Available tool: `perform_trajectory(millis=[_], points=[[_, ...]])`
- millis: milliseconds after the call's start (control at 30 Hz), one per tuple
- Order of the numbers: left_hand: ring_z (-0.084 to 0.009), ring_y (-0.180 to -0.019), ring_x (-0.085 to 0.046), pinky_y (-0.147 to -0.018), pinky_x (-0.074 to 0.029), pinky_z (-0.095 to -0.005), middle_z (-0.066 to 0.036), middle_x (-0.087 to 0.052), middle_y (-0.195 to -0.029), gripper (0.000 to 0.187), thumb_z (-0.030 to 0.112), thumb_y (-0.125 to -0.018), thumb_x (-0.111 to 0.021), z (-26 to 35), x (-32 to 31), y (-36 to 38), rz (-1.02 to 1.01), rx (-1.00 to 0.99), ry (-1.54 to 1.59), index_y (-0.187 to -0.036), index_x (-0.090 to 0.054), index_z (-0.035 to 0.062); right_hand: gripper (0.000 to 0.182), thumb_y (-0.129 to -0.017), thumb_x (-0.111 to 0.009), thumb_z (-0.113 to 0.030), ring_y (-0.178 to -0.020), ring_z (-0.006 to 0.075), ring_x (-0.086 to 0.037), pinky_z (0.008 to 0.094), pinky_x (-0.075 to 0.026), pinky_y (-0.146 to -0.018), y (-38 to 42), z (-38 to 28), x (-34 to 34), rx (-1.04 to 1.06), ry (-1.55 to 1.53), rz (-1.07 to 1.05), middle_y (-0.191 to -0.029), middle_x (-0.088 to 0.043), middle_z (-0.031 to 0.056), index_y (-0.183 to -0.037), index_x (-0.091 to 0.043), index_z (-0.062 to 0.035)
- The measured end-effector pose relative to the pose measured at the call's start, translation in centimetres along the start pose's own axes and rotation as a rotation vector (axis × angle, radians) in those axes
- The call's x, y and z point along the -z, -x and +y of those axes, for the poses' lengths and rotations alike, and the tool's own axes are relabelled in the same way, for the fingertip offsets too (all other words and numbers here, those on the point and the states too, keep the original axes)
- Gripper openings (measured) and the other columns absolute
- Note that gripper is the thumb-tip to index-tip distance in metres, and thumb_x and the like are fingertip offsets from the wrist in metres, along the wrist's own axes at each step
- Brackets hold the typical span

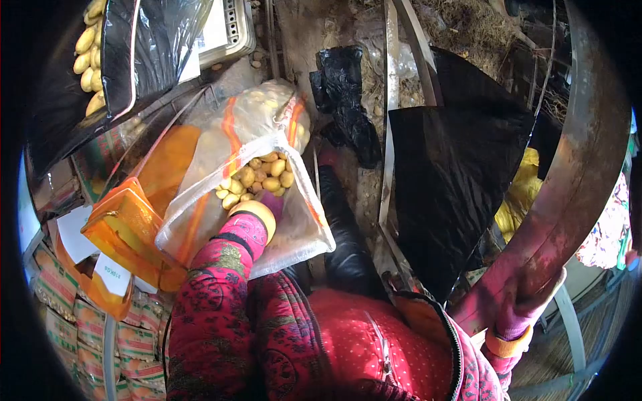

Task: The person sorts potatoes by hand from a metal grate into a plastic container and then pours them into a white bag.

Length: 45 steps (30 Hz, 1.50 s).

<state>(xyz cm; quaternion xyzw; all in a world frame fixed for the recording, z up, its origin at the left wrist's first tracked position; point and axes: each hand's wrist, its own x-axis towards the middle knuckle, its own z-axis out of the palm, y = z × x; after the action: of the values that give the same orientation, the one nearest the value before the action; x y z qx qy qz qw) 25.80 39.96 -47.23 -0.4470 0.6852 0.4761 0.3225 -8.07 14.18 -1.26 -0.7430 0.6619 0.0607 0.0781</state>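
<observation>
A clear bag with orange stripes lies with its white-edged mouth facing me, holding small yellow potatoes. My left hand, in a purple glove, reaches into that mouth and touches the potatoes; its fingers are hidden by the wrist and the produce. Off to the right, my right hand, also gloved in purple, is beside the lower part of a curved rusty metal beam. What its fingers do cannot be seen. An orange bag sits left of the potato bag.
Upper left, more potatoes lie beside black plastic sheeting. A black sheet hangs right of centre by a metal upright. Black plastic lies on the dirt floor. Stacked printed packs fill the lower left.
</observation>
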Motion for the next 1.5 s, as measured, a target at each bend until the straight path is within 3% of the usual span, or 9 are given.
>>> perform_trajectory(millis=[200,300,500,600,667,800,900,1133,1500], points=[[-0.0357,-0.100,-0.064,-0.084,-0.051,-0.0495,-0.020,-0.063,-0.112,0.029,0.020,-0.084,-0.052,-2.2,13.2,8.2,-0.050,0.012,0.214,-0.109,-0.065,0.0099,0.084,-0.077,-0.051,0.014,-0.131,0.0304,-0.044,0.0387,-0.040,-0.104,0.3,-0.2,-0.4,-0.111,-0.040,0.019,-0.148,-0.036,0.0193,-0.152,-0.018,-0.0031],[-0.0318,-0.097,-0.065,-0.084,-0.052,-0.0436,-0.015,-0.067,-0.105,0.038,0.028,-0.077,-0.064,-5.8,18.6,12.4,0.074,0.372,0.622,-0.111,-0.066,0.0113,0.082,-0.077,-0.056,0.013,-0.122,0.0288,-0.054,0.0377,-0.044,-0.100,0.3,-0.3,-0.8,-0.141,-0.199,0.087,-0.143,-0.045,0.0203,-0.151,-0.023,-0.0037],[-0.0323,-0.097,-0.066,-0.084,-0.052,-0.0437,-0.016,-0.068,-0.104,0.037,0.027,-0.077,-0.064,-9.6,15.8,13.3,0.086,0.595,0.554,-0.110,-0.066,0.0111,0.084,-0.076,-0.057,0.011,-0.116,0.0286,-0.057,0.0377,-0.048,-0.093,-0.6,-0.6,-0.8,0.027,-0.292,0.076,-0.133,-0.052,0.0208,-0.151,-0.024,-0.0035],[-0.0325,-0.097,-0.066,-0.084,-0.052,-0.0437,-0.016,-0.068,-0.103,0.037,0.027,-0.077,-0.064,-8.9,14.3,12.3,0.047,0.579,0.523,-0.110,-0.066,0.0111,0.084,-0.077,-0.061,0.009,-0.119,0.0281,-0.055,0.0381,-0.047,-0.096,-0.4,0.0,-0.5,0.060,0.004,0.079,-0.136,-0.050,0.0208,-0.151,-0.023,-0.0040],[-0.0327,-0.097,-0.066,-0.084,-0.052,-0.0437,-0.016,-0.068,-0.103,0.036,0.026,-0.077,-0.064,-8.4,13.2,11.9,0.005,0.565,0.498,-0.110,-0.066,0.0110,0.082,-0.078,-0.064,0.006,-0.121,0.0295,-0.054,0.0395,-0.045,-0.099,-0.3,-0.2,-1.4,-0.004,-0.427,0.114,-0.136,-0.051,0.0212,-0.150,-0.026,-0.0037],[-0.0330,-0.097,-0.066,-0.083,-0.052,-0.0438,-0.016,-0.068,-0.102,0.036,0.026,-0.077,-0.063,-6.5,10.5,10.2,-0.069,0.499,0.442,-0.109,-0.066,0.0109,0.080,-0.082,-0.052,0.015,-0.135,0.0259,-0.040,0.0369,-0.040,-0.105,-0.3,-0.2,-1.2,0.022,-0.382,0.031,-0.153,-0.030,0.0180,-0.152,-0.019,-0.0049],[-0.0332,-0.098,-0.066,-0.083,-0.053,-0.0438,-0.016,-0.068,-0.102,0.035,0.025,-0.077,-0.063,-5.2,9.1,8.6,-0.117,0.445,0.403,-0.109,-0.066,0.0108,0.081,-0.077,-0.062,0.008,-0.123,0.0312,-0.053,0.0405,-0.042,-0.103,-0.4,0.4,-0.9,0.075,-0.162,0.109,-0.141,-0.045,0.0228,-0.149,-0.026,-0.0024],[-0.0338,-0.098,-0.066,-0.083,-0.053,-0.0439,-0.017,-0.069,-0.101,0.034,0.024,-0.077,-0.063,-3.9,7.9,6.8,-0.182,0.310,0.357,-0.108,-0.066,0.0107,0.083,-0.079,-0.049,0.018,-0.138,0.0289,-0.035,0.0405,-0.035,-0.109,0.0,1.5,-1.3,0.062,-0.286,0.071,-0.153,-0.028,0.0183,-0.152,-0.018,-0.0051],[-0.0369,-0.094,-0.067,-0.081,-0.054,-0.0442,-0.019,-0.068,-0.100,0.025,0.021,-0.082,-0.058,-2.2,17.0,11.8,0.215,0.221,0.267,-0.103,-0.065,0.0082,0.088,-0.074,-0.044,0.021,-0.136,0.0271,-0.036,0.0403,-0.034,-0.108,-0.1,1.1,-1.7,0.054,-0.448,0.088,-0.151,-0.029,0.0178,-0.153,-0.016,-0.0055]])
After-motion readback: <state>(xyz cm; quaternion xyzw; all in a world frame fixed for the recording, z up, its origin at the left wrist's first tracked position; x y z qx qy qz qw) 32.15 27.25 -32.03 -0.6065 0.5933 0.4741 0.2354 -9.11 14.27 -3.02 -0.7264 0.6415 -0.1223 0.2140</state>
